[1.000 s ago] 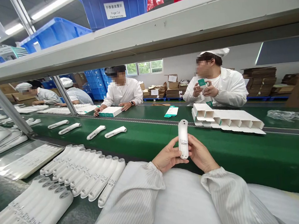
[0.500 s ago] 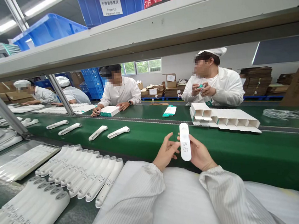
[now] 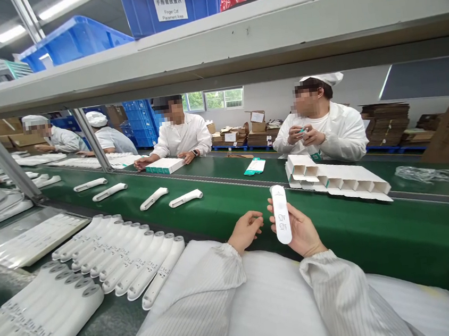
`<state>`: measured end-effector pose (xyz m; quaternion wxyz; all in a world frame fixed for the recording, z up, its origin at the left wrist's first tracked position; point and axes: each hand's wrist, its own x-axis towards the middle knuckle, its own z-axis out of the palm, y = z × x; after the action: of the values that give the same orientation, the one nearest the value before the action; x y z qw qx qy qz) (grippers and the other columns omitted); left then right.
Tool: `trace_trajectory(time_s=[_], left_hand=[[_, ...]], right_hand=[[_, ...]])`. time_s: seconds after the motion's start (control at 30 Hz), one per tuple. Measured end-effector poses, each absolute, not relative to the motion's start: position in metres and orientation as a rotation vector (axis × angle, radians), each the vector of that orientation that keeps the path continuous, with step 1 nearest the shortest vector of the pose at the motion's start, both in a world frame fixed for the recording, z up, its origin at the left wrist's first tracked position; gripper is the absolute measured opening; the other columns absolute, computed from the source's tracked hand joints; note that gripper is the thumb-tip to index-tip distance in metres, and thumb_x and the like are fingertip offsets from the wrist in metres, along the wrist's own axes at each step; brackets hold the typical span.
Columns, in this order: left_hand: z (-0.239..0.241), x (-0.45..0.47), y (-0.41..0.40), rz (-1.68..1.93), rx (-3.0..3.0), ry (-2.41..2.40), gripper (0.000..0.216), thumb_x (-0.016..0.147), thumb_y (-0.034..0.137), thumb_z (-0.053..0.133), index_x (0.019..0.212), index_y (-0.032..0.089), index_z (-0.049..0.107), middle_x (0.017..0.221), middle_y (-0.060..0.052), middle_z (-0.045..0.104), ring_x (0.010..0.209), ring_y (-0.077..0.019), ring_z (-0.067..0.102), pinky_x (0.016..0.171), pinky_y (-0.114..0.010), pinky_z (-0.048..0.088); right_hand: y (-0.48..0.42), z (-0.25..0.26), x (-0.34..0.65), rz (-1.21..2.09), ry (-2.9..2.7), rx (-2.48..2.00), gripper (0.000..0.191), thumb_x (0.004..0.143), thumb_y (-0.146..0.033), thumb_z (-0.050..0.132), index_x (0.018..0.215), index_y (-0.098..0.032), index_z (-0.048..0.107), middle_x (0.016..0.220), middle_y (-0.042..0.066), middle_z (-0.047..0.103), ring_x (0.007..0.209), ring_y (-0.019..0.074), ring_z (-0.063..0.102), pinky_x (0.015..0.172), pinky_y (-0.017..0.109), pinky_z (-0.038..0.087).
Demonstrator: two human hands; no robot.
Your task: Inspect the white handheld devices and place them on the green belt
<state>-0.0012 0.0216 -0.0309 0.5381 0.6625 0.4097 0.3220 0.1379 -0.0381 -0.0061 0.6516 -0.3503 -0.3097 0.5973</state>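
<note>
White parts lie in rows on the near bench at left; whether done or still to do, I cannot tell. The left hand, half curled and empty, is just beside the held part, apart from it. The right hand has its fingers closed around that part, printed face showing; its handling looks unfinished. Four more lie spaced along the belt beyond.

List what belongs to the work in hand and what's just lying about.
Likely in the work:
white device in the right hand
rows of similar white pieces
spaced white pieces on the green surface

Likely just lying about:
clear plastic
blue bin labelled Finger Cot, on the shelf
cardboard stacks
</note>
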Motion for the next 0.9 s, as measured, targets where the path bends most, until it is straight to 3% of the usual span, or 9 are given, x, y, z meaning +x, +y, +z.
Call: trace_trajectory(time_s=[0.13, 0.3, 0.37, 0.47, 0.57, 0.73, 0.83, 0.9], left_hand=[[-0.038, -0.001, 0.021, 0.765, 1.715, 0.949, 0.025, 0.076, 0.025, 0.049, 0.097, 0.016, 0.058, 0.079, -0.003, 0.059, 0.062, -0.0091, 0.053, 0.054, -0.020, 0.040], [-0.045, -0.002, 0.020, 0.771, 1.900, 0.888, 0.027, 0.075, 0.022, 0.047, 0.097, 0.017, 0.061, 0.080, -0.003, 0.062, 0.064, -0.0099, 0.053, 0.064, -0.023, 0.044], [-0.044, -0.002, 0.019, 0.755, 1.928, 0.911, 0.028, 0.074, 0.019, 0.046, 0.097, 0.016, 0.062, 0.081, -0.004, 0.063, 0.065, -0.0106, 0.054, 0.066, -0.024, 0.044], [-0.043, -0.003, 0.017, 0.739, 1.947, 0.917, 0.029, 0.072, 0.017, 0.047, 0.096, 0.016, 0.063, 0.080, -0.004, 0.063, 0.067, -0.0115, 0.054, 0.067, -0.024, 0.044], [-0.044, -0.003, 0.018, 0.719, 1.965, 0.910, 0.028, 0.072, 0.019, 0.048, 0.096, 0.017, 0.063, 0.079, -0.003, 0.063, 0.068, -0.0118, 0.054, 0.067, -0.024, 0.043], [-0.045, -0.005, 0.021, 0.736, 2.012, 0.906, 0.028, 0.074, 0.021, 0.047, 0.097, 0.018, 0.063, 0.078, -0.003, 0.061, 0.068, -0.0127, 0.054, 0.069, -0.026, 0.043], [-0.041, -0.013, 0.029, 0.856, 2.096, 0.936, 0.027, 0.073, 0.019, 0.049, 0.096, 0.020, 0.063, 0.085, -0.004, 0.060, 0.073, -0.0149, 0.053, 0.077, -0.030, 0.043], [-0.037, -0.025, 0.039, 0.991, 2.114, 1.007, 0.030, 0.071, 0.018, 0.052, 0.099, 0.020, 0.062, 0.097, -0.007, 0.058, 0.089, -0.0199, 0.052, 0.088, -0.034, 0.039]], right_hand=[[-0.029, -0.022, 0.144, 1.023, -0.832, -1.102, 0.041, 0.067, -0.050, 0.060, 0.095, -0.021, 0.060, 0.080, 0.004, 0.065, 0.058, 0.0164, 0.056, 0.052, 0.028, 0.041], [-0.018, -0.046, 0.159, 0.345, -1.203, -1.828, 0.062, 0.066, -0.049, 0.058, 0.119, -0.018, 0.046, 0.099, 0.010, 0.059, 0.086, 0.0262, 0.057, 0.070, 0.035, 0.042], [-0.014, -0.053, 0.166, 0.234, -1.313, -1.997, 0.060, 0.069, -0.045, 0.053, 0.121, -0.015, 0.045, 0.103, 0.014, 0.057, 0.092, 0.0282, 0.056, 0.071, 0.036, 0.042], [-0.012, -0.062, 0.175, 0.221, -1.446, -2.151, 0.046, 0.071, -0.040, 0.051, 0.109, -0.015, 0.055, 0.098, 0.016, 0.058, 0.089, 0.0284, 0.058, 0.070, 0.036, 0.042], [-0.012, -0.066, 0.179, 0.172, -1.520, -2.171, 0.037, 0.071, -0.039, 0.050, 0.099, -0.016, 0.060, 0.096, 0.016, 0.060, 0.091, 0.0297, 0.056, 0.072, 0.038, 0.043], [-0.019, -0.056, 0.167, -0.041, -1.544, -1.895, 0.040, 0.075, -0.037, 0.044, 0.109, -0.019, 0.056, 0.114, 0.013, 0.054, 0.103, 0.0297, 0.049, 0.083, 0.041, 0.040], [-0.024, -0.045, 0.152, 0.105, -1.598, -1.633, 0.031, 0.077, -0.039, 0.043, 0.099, -0.024, 0.060, 0.102, 0.007, 0.060, 0.094, 0.0251, 0.053, 0.081, 0.039, 0.042], [-0.026, -0.041, 0.144, 0.273, -1.594, -1.515, 0.026, 0.076, -0.041, 0.047, 0.091, -0.026, 0.063, 0.090, 0.005, 0.062, 0.083, 0.0232, 0.056, 0.075, 0.037, 0.043]])
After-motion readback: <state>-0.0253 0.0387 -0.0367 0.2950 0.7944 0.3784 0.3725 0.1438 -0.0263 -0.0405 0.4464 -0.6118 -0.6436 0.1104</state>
